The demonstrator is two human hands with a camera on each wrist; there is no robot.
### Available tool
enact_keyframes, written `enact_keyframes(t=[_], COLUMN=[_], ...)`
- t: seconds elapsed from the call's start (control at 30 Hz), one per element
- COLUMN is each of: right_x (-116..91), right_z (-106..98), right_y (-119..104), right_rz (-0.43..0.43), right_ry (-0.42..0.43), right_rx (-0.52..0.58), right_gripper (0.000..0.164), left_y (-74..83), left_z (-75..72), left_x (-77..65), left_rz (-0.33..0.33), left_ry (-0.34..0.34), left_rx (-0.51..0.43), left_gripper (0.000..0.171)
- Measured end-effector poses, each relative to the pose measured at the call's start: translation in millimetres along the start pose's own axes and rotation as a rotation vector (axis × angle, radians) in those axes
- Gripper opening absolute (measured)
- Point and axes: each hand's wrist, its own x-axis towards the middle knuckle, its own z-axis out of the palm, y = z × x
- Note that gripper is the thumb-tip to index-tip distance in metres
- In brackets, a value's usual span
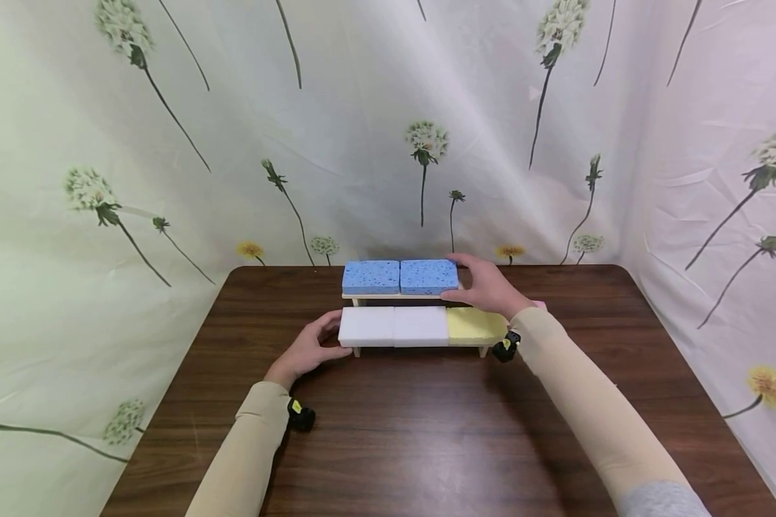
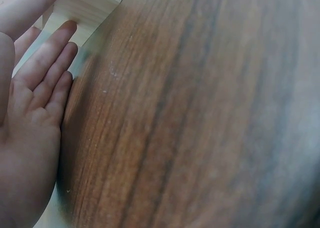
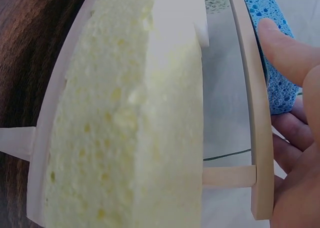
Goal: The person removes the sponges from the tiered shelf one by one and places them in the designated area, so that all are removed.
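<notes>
On the raised rear wooden shelf (image 1: 388,296), two speckled blue sponges lie side by side. My right hand (image 1: 488,286) pinches the right-hand blue sponge (image 1: 429,275), thumb on the front edge and fingers behind, as the right wrist view (image 3: 295,158) also shows. The other blue sponge (image 1: 371,276) is beside it, nearly touching. At the left end of the lower front row, my left hand (image 1: 309,350) touches near a white sponge-like block (image 1: 366,327). In the left wrist view its fingers (image 2: 47,70) are straight, by a pale wooden stand (image 2: 92,10).
A second white block (image 1: 421,327) and a yellow sponge (image 1: 475,325) continue the front row. A pink edge (image 1: 540,305) shows behind my right sleeve. The stand rests on a dark wood table (image 1: 388,431). A flower-printed curtain (image 1: 362,143) hangs behind.
</notes>
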Motion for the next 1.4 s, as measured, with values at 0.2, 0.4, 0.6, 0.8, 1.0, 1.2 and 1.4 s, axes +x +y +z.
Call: enact_keyframes(t=[0.2, 0.4, 0.6, 0.8, 1.0, 1.2, 1.4], right_x=[-2, -5, -8, -13, -16, -19, -22], right_z=[-2, -5, -6, -10, -12, -17, -21], right_y=[2, 3, 4, 5, 8, 14, 18], right_rz=[-0.010, 0.005, 0.004, 0.007, 0.005, 0.001, 0.011], right_ry=[-0.001, -0.002, 0.008, 0.028, 0.037, 0.034, 0.041], right_rx=[0.003, 0.017, 0.011, 0.015, 0.013, 0.016, 0.009], right_gripper=[0.088, 0.086, 0.082, 0.076, 0.075, 0.077, 0.077], left_y=[0.8, 2.3, 2.2, 1.7, 1.7, 2.0, 2.6], left_z=[0.2, -0.2, -0.6, -1.5, -1.3, -0.4, -0.3], left_x=[0.1, 0.7, 0.5, 0.5, 0.3, 0.2, 0.3], left_rz=[-0.002, -0.005, -0.006, -0.003, -0.008, -0.017, -0.015], left_ry=[-0.002, -0.004, -0.002, -0.002, -0.002, -0.001, 0.000], left_rx=[0.004, -0.006, -0.004, -0.005, 0.000, -0.001, -0.008], left_gripper=[0.080, 0.081, 0.080, 0.080, 0.080, 0.081, 0.081])
